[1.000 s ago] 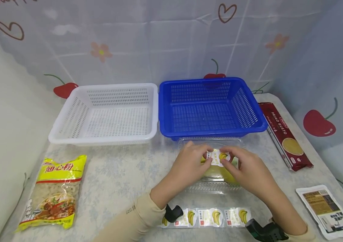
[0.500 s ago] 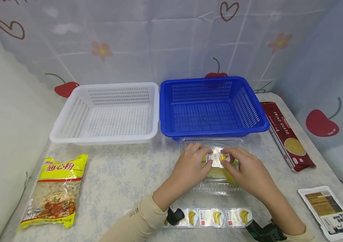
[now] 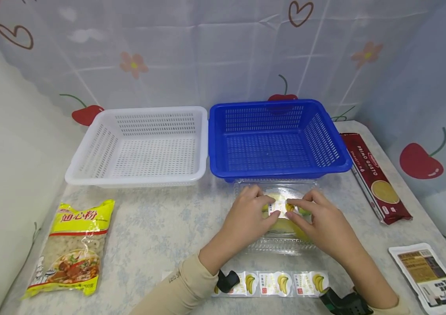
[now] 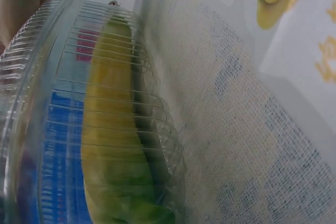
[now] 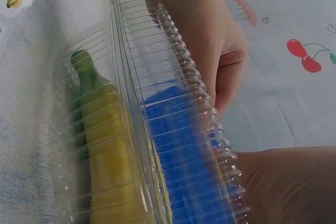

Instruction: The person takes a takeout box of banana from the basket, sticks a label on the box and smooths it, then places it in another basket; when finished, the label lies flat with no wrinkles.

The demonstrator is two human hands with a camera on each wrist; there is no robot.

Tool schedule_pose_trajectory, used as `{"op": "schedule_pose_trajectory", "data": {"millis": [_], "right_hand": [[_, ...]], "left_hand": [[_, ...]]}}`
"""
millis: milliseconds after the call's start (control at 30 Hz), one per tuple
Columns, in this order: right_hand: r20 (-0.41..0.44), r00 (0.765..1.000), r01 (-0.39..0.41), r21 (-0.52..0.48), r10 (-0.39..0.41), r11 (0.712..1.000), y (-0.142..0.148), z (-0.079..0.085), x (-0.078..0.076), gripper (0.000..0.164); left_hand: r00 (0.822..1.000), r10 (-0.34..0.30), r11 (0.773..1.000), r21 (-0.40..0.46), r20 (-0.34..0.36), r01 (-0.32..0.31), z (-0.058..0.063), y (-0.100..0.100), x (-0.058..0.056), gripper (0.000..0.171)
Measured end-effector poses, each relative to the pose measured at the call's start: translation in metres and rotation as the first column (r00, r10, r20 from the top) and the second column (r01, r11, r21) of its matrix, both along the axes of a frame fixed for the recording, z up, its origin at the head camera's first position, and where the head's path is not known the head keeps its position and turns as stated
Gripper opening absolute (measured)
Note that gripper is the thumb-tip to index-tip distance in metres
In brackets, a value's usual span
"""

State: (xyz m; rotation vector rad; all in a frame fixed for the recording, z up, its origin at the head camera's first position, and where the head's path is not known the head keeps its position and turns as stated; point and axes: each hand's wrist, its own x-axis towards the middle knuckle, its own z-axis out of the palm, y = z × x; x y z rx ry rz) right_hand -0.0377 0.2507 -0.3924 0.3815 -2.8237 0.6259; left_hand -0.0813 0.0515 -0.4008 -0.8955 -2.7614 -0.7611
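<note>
A clear plastic clamshell box [image 3: 280, 247] lies in front of the blue basket, with yellow-green bananas [image 4: 113, 114] visible through its ribbed wall. On its lid is a white label [image 3: 280, 209] printed with bananas. My left hand [image 3: 248, 216] holds the label's left edge between thumb and index finger. Opposite it, my right hand [image 3: 327, 221] holds the right edge the same way. The label looks nearly flat, close over the lid. In the right wrist view the box wall shows more banana [image 5: 107, 145] inside.
A strip of banana labels [image 3: 276, 283] lies nearer me. Behind stand a white basket [image 3: 136, 180] and a blue basket [image 3: 282, 173]. A pasta bag [image 3: 69, 249] lies left; a red spaghetti pack [image 3: 378, 175] and a white pouch [image 3: 429, 275] lie right.
The label, bowed half a second ago, now looks flatter on the lid. The thumbs and index fingers have shifted slightly at its edges; the box has stayed in place.
</note>
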Motion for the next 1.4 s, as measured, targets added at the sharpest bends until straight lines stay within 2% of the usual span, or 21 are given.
{"op": "schedule_pose_trajectory", "data": {"millis": [167,400,500,667,967,1233,1400], "right_hand": [[-0.019,1.0,-0.018,-0.053,0.017,0.998,0.002,-0.001,0.0,0.025],[0.037,0.999,0.02,-0.11,-0.016,0.994,0.006,0.002,0.002,0.017],[0.033,0.999,0.017,-0.125,-0.013,0.992,0.007,0.002,0.003,0.013],[0.029,1.0,0.016,-0.12,-0.012,0.993,0.008,0.001,0.002,0.011],[0.037,0.999,0.017,-0.066,-0.015,0.998,0.004,0.002,0.001,0.032],[0.114,0.993,0.043,-0.073,-0.035,0.996,0.006,0.007,0.002,0.024],[0.129,0.992,0.022,-0.078,-0.012,0.997,0.01,0.012,0.002,0.019]], "left_hand": [[1.0,-0.008,1.0,0.001,0.015,0.008,0.0,-0.003,-0.002,0.024],[0.999,-0.027,0.998,0.056,0.025,0.026,-0.003,-0.008,-0.002,0.019],[0.999,-0.033,0.996,0.083,0.033,0.03,-0.005,-0.01,-0.003,0.018],[0.999,-0.04,0.993,0.115,0.032,0.036,-0.008,-0.01,-0.003,0.017],[0.999,-0.047,0.993,0.111,0.019,0.045,-0.007,-0.009,-0.002,0.022],[0.997,-0.038,0.994,0.108,0.072,0.03,-0.005,-0.012,-0.001,0.021],[0.994,-0.048,0.993,0.116,0.097,0.037,-0.002,-0.013,-0.001,0.02]]}}
